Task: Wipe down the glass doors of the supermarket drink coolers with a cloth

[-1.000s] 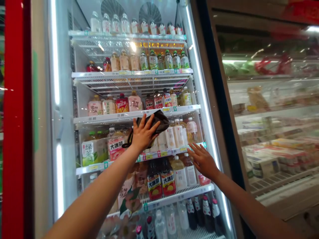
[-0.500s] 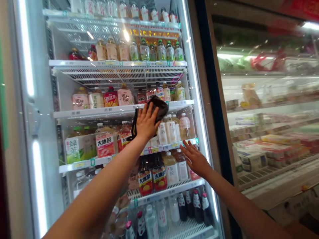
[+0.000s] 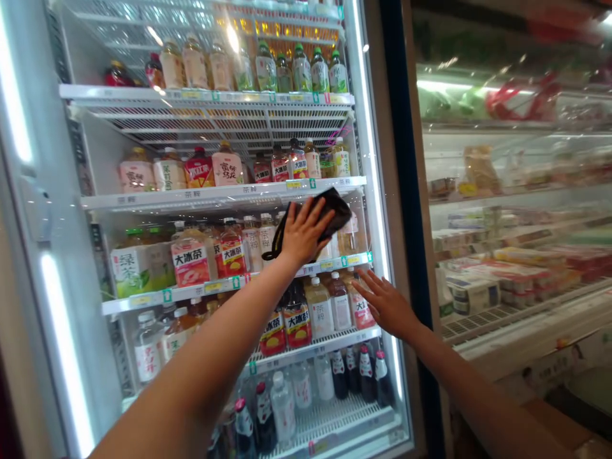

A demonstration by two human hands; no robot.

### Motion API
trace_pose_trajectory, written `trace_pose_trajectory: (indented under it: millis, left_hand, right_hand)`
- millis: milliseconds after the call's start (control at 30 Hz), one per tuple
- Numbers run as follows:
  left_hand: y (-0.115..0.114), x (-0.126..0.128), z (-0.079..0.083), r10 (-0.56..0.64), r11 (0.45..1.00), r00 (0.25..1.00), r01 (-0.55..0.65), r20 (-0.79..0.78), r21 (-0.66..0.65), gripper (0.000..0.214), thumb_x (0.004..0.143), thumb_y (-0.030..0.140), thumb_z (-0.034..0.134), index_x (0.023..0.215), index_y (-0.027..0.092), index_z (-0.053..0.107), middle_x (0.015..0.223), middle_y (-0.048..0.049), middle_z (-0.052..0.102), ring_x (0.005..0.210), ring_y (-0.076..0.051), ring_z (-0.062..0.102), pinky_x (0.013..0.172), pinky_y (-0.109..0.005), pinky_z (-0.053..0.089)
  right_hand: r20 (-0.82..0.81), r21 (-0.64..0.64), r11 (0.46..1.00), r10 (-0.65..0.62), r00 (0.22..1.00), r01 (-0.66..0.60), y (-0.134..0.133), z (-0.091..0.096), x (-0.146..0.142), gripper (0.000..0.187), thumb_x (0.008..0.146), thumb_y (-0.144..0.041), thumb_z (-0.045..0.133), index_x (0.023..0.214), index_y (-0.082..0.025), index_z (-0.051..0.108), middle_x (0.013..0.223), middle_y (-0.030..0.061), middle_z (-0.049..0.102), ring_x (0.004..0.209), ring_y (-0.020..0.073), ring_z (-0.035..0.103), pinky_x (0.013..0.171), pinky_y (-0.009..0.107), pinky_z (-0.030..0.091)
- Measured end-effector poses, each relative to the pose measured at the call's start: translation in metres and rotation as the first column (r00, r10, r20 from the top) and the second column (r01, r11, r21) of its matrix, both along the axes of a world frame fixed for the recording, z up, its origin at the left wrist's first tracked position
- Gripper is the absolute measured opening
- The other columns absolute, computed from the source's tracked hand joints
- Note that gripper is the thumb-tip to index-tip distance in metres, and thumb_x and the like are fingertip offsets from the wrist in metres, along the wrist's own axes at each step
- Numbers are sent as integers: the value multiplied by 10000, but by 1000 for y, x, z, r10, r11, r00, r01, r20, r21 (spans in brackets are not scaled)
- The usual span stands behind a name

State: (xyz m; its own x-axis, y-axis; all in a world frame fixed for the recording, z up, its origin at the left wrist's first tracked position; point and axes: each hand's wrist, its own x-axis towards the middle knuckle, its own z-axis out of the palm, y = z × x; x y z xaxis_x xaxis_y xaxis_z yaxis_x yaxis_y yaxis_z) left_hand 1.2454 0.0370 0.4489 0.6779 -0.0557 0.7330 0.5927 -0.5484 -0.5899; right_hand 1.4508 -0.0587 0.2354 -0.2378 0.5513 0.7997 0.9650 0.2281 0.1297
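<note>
**Cloth pressed to cooler glass at mid-height**

The left hand [image 3: 306,233] lies flat with its fingers spread, palm pinning a dark cloth [image 3: 337,210] against the glass door [image 3: 369,159] of a drinks cooler. This is no closed grip: the cloth is held by pressure alone, and a loose fold of it hangs down past the wrist. The cloth sits toward the door's right side, level with the third shelf visible from the top, in front of pale bottles [image 3: 255,236] and just under the shelf rail [image 3: 215,194] above them. The right hand [image 3: 387,306] is open too, fingers stretched and empty, resting on or just off the glass lower down near the lit door edge. Whether it touches, I cannot tell.

As for the wiping, it looks to be somewhere in the middle of the pane. Small bright specks and glare show on the glass near the right edge and along the upper shelves, so those parts seem not yet clean, though reflections make that hard to judge. The lower panes — in front of the dark-capped bottles [image 3: 356,376] — show no clear sign either way. Beside the cooler on the right stands an open chiller [image 3: 502,268] with packaged goods.
</note>
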Motion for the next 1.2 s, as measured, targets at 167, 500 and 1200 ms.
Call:
trace_pose_trajectory:
  millis: [167, 500, 1200]
  left_hand:
    - [-4, 49, 6, 21, 998, 979, -9, 202, -59, 695, 911, 413, 637, 1553, 304, 395, 1694, -67, 223, 1574, -374, 85, 1262, -640, 122]
    - [-5, 50, -34, -103, 995, 969, 104, -225, -11, 636, 929, 400, 618, 1523, 261, 438, 1651, -63, 339, 1556, -254, 237, 1283, -488, 201]
    - [-16, 128, -104, -96, 995, 963, 83, -250, -61, 656, 927, 314, 608, 1540, 212, 400, 1665, -93, 295, 1553, -302, 220, 1287, -551, 180]
  right_hand:
    - [29, -36, 997, -73, 997, 74, 3, -4, 3, 778, 867, -11, 487, 1579, -291, 350, 1697, 62, 142, 1557, 308, 171, 1196, 574, 346]
    - [-48, -96, 993, -69, 996, 64, 4, -40, 2, 811, 855, 42, 421, 1586, -298, 330, 1700, 38, 134, 1568, 278, 61, 1216, 528, 337]
    - [-74, -36, 966, -256, 964, 254, -52, -86, 31, 846, 891, -53, 457, 1640, -260, 121, 1684, 98, 222, 1545, 333, 225, 1168, 603, 362]
